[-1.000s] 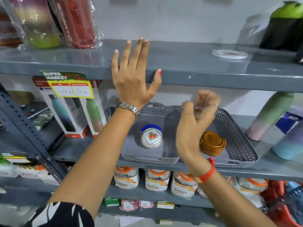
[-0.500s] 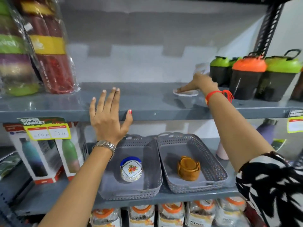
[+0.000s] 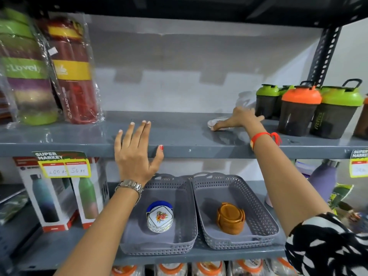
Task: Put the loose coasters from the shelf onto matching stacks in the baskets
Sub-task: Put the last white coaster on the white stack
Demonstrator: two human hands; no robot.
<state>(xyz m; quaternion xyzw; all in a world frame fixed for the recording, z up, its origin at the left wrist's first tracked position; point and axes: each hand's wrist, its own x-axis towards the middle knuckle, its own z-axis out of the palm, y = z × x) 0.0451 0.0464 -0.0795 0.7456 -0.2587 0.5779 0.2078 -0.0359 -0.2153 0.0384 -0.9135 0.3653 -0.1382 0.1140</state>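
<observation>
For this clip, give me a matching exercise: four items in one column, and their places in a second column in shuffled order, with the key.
Items:
1. white floral coaster stack
2. brown coaster stack
3. loose white coaster
4. left hand

Places:
A. right basket
B. upper shelf, under the right hand
C. front edge of the upper shelf
D. left basket

Pairs: 1-D, 2-A, 3-B, 4-C

Shop: price tag (image 3: 64,168) on metal shelf (image 3: 189,136), stocked shaker bottles (image 3: 298,110).
</observation>
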